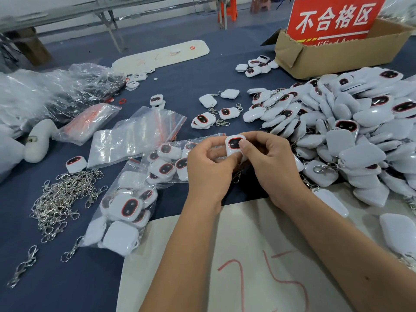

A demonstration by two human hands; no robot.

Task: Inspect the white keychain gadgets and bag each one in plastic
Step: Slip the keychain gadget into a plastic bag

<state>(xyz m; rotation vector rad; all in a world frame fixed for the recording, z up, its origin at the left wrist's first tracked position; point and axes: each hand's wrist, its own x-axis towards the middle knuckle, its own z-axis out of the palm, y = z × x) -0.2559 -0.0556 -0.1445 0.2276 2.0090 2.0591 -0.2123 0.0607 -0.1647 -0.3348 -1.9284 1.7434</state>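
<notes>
A white keychain gadget (234, 144) with a red-ringed black face is held upright at the centre, face toward me. My left hand (208, 167) grips its lower left side, and my right hand (267, 163) pinches its right side with the thumb on the face. Its metal clasp (236, 175) hangs below between my hands. A large heap of loose gadgets (349, 131) lies to the right. Two clear bags of gadgets (126, 210) (168, 162) lie left of my hands. Empty zip bags (135, 136) lie behind them.
A pile of metal clasps (65, 199) lies at the left. A cardboard box (337, 52) with a red sign (333, 16) stands at the back right. Several loose gadgets (216, 111) lie mid-table. Crumpled plastic (45, 93) fills the far left. A beige sheet (258, 255) with red marks lies under my forearms.
</notes>
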